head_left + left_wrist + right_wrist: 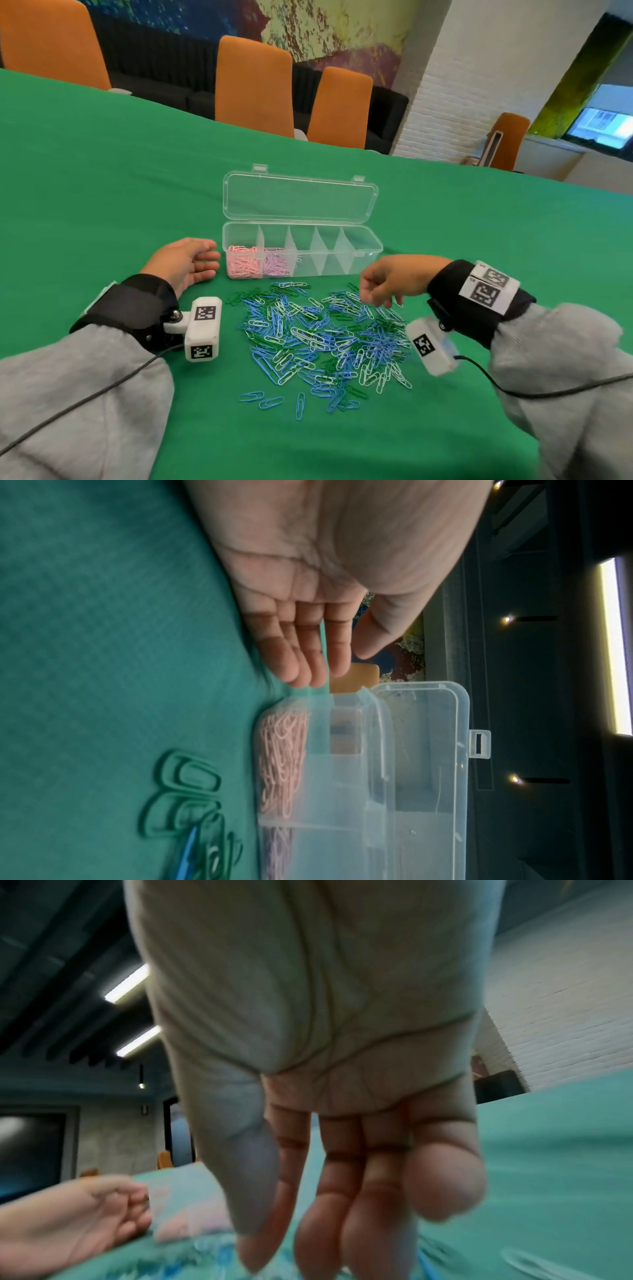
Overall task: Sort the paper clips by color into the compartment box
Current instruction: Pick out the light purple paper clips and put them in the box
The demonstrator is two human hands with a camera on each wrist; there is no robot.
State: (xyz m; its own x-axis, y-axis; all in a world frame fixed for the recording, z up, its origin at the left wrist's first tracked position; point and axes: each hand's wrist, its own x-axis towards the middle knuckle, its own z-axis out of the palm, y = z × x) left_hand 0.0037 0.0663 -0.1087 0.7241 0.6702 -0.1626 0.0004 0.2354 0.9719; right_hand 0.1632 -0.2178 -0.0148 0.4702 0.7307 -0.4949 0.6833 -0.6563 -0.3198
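A green table (102, 192) holds a clear compartment box (359, 255), lid open, pink and purple clips inside; only the head view shows the mixed clip pile (325, 342) before it; left hand (185, 262) rests relaxed, empty; right hand (387, 279) hovers, fingers loosely extended, empty per its wrist view.

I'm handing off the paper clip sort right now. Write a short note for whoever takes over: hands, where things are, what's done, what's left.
Left hand: open, resting on the table beside the compartment box, holding nothing.
Right hand: fingers hanging over the loose pile; no clip visibly held.
Box: lid open, behind the pile.
Done: pink clips in the leftmost compartment, purple clips in the next.
Left: blue, green and white clips, all mixed on the cloth; the other compartments look almost empty.
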